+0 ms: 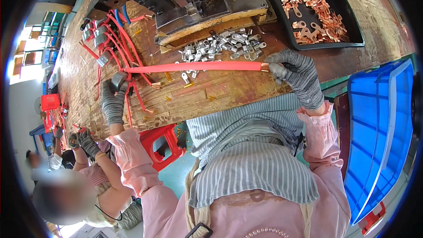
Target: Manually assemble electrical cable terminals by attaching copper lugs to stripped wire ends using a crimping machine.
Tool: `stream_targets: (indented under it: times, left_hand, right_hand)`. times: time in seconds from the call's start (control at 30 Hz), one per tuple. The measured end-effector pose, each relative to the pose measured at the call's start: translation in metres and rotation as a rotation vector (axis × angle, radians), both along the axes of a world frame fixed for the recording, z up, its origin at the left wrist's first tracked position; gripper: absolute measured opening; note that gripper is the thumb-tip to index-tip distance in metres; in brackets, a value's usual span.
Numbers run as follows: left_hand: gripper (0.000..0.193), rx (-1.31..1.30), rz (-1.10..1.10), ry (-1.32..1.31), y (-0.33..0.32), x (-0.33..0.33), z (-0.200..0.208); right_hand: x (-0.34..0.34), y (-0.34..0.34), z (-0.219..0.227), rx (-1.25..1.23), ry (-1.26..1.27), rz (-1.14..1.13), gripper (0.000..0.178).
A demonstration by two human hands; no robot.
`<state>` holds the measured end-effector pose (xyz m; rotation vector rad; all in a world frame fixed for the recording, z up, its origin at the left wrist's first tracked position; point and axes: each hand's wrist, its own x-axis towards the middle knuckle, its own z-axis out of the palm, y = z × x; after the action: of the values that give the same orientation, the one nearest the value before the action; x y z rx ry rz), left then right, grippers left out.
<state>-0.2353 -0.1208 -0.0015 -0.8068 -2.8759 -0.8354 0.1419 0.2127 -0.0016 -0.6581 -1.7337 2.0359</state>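
Note:
A thick red cable (194, 66) stretches nearly level above the workbench, with bare copper at its right end. My right hand (299, 76), in a grey knit glove, pinches that copper end between thumb and fingers. At the cable's other end sits a grey ring-shaped part (118, 80) with thinner red wires hanging from it. My gloved left hand (113, 104) grips this ring from below. Behind the cable lies a loose pile of silver cable lugs (220, 46). More grey rings (101, 35) with red wires lie in a bundle beyond my left hand.
A dark metal press (207, 4) stands at the back of the wooden workbench (198, 99). A black tray (360, 44) of copper lugs is at back right. A blue crate (379, 136) stands right, a red stool (162, 147) below. At left, a co-worker's gloved hands (88, 143) work.

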Motion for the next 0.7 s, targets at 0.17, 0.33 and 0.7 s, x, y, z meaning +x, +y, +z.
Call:
stream_targets:
  times: [0.17,0.33,0.7]
  left_hand:
    - [0.04,0.228,-0.067,-0.249,0.006,0.012,0.0]
    - [0.031,0.422,-0.015,-0.091,-0.011,0.039,0.09]
    - [0.046,0.036,0.063,0.409,-0.03,-0.057,0.161]
  right_hand:
    - [0.006,0.005,-0.001,-0.071,-0.012,0.02,0.019]
    - [-0.001,0.017,0.027,-0.011,0.14,0.074,0.028]
    - [-0.108,0.035,0.051,0.069,0.197,0.218,0.024]
